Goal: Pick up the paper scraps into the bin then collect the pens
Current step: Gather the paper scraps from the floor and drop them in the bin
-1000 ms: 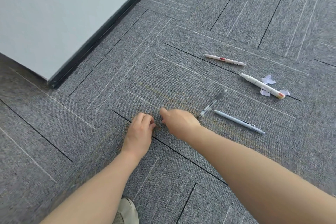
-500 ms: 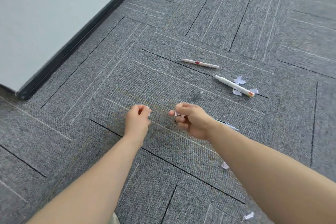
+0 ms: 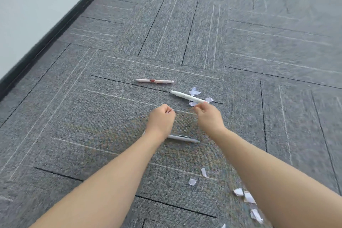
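The left hand (image 3: 161, 119) is curled into a closed fist above the carpet (image 3: 277, 61); whether anything is held inside cannot be told. The right hand (image 3: 209, 116) is pinched narrow at a paper scrap (image 3: 192, 103) beside the white pen (image 3: 185, 96). More scraps (image 3: 192, 181) lie near the right forearm, and a grey pen (image 3: 183, 138) lies between the wrists.

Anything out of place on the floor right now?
Yes: torn paper scraps lie around the white marker, more scraps sit near the right forearm, and three pens are scattered on the carpet. No bin is in view. Nothing looks damaged.
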Demonstrator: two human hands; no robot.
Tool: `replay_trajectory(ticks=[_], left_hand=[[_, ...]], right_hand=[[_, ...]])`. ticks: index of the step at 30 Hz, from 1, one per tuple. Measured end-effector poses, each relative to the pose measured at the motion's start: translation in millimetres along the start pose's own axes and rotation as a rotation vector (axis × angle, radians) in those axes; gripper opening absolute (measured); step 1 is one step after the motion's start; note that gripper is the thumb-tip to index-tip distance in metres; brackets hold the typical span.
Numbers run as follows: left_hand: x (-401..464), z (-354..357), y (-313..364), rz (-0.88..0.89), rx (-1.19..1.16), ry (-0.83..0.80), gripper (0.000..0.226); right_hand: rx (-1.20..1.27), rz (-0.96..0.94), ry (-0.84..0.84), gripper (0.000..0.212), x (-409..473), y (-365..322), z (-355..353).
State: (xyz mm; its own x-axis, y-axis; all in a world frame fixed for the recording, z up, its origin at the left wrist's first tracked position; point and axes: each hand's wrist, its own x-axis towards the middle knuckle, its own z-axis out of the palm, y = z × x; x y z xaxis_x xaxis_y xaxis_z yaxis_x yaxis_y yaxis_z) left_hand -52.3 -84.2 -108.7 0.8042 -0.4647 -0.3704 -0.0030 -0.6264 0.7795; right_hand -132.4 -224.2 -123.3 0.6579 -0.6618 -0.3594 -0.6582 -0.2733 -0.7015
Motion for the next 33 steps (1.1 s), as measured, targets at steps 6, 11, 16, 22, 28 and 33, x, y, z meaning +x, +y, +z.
replay_trajectory(ticks=[6,11,16,22,28,33], left_hand=[[45,23,23,0.099,0.337,0.066,0.02],[74,24,29,0.175,0.451,0.109,0.018],[95,32,47,0.296,0.572,0.045,0.021],[106,45,54,0.322,0.789,-0.007,0.039],[95,44,51,0.377,0.727,0.004,0.03],[103,57,56,0.38,0.904,-0.086,0.063]], right_hand=[[-0.344,-0.107,0.025,0.023,19,8,4],[-0.436,-0.174,0.073,0.015,31,-4,11],[-0.438,-0.211,0.009,0.012,33,-5,10],[0.357,0.063,0.288,0.027,28,18,-16],[0.117,0.102,0.178,0.01,51,32,-35],[-0.182,0.04,0.041,0.026,60,24,-34]])
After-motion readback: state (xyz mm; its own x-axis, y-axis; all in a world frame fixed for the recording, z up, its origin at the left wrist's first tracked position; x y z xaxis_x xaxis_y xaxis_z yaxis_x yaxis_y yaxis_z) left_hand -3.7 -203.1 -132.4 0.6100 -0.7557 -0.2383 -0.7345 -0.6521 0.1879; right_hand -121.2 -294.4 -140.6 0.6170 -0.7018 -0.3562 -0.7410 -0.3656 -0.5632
